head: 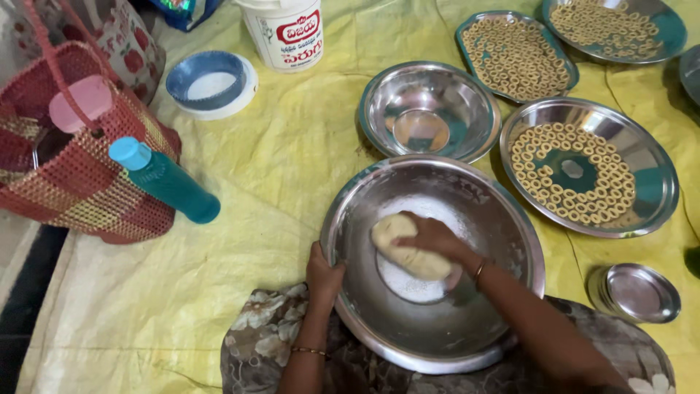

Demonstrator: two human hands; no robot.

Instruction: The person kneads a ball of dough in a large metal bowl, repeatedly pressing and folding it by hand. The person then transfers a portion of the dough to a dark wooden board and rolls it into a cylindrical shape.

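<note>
The right hand [435, 237] presses down on a lump of pale dough [405, 252] lying in a big steel bowl [430, 335], while the left hand [323, 275] grips the bowl's near rim. Beyond it stand an empty steel bowl [429, 109] and three plates of small dough rings [589, 168]. A teal bottle [166, 181] leans from a woven basket [80, 182] on the yellow sheet [277, 182].
</note>
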